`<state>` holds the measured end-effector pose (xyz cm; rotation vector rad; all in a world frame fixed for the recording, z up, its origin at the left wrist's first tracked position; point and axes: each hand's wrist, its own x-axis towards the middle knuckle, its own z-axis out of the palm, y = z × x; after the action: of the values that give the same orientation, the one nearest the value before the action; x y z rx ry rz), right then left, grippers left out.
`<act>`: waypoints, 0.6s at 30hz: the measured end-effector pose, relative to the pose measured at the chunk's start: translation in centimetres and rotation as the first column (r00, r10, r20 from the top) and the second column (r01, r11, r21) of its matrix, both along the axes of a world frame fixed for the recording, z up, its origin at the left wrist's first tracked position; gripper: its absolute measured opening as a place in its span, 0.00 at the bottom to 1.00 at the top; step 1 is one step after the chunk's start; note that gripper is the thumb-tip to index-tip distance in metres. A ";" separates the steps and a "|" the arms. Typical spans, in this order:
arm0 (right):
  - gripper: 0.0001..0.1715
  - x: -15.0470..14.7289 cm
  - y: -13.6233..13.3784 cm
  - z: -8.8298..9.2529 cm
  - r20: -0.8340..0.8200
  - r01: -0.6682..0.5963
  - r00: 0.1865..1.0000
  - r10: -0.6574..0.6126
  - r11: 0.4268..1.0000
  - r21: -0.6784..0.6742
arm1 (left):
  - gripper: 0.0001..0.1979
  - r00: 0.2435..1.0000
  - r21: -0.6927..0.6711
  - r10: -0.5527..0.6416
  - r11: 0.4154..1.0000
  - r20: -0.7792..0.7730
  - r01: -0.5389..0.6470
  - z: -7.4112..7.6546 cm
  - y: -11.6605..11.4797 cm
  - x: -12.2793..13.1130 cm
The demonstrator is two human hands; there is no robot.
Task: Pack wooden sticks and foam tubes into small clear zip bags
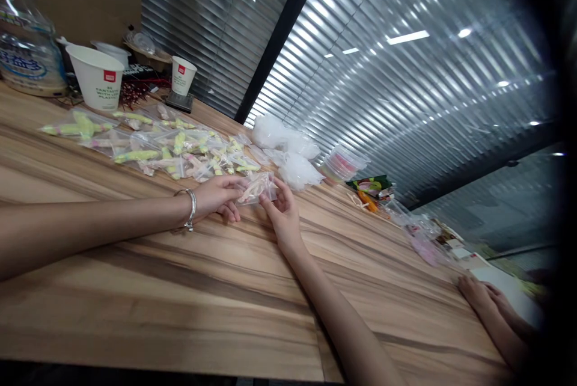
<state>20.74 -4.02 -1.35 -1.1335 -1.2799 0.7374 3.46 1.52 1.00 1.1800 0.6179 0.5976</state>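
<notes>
Between my two hands is a small clear plastic bag (256,189) with a pale, cream-coloured piece inside. My left hand (222,196), with a silver bracelet at the wrist, pinches the bag's left edge. On the other side, my right hand (282,208) grips the right edge between thumb and fingers. The bag is held just above the wooden table (202,308). Just beyond my hands lies a spread of similar clear bags (148,148) holding yellow-green and pinkish pieces. What exactly the pieces are, I cannot make out.
White paper cups (97,82) and a large plastic jar (27,43) stand at the back left. Crumpled clear bags (293,160) and a round plastic tub (343,163) sit beyond my hands. Another person's hands (482,296) rest at the far right.
</notes>
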 end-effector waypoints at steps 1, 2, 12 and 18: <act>0.26 0.0 0.0 0.0 0.002 -0.002 1.000 0.002 1.000 -0.004 | 0.12 1.000 -0.007 0.006 1.000 0.002 -0.006 -0.1 0.0 0.0; 0.25 0.0 0.0 -0.1 0.004 -0.001 1.000 0.001 1.000 -0.006 | 0.11 1.000 -0.015 0.011 1.000 0.002 -0.011 -0.1 0.1 0.1; 0.19 0.2 -0.3 -0.1 -0.029 0.071 0.997 -0.073 0.996 -0.054 | 0.10 1.000 -0.056 0.030 0.998 -0.007 -0.030 0.0 0.0 0.3; 0.17 0.2 -0.4 0.1 -0.044 0.113 0.992 -0.117 0.991 -0.073 | 0.09 0.999 -0.057 0.022 0.998 -0.026 -0.023 0.1 0.1 0.3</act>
<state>20.92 -4.38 -1.23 -1.2290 -1.1462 0.7238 3.78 1.58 1.11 1.1300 0.6667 0.5808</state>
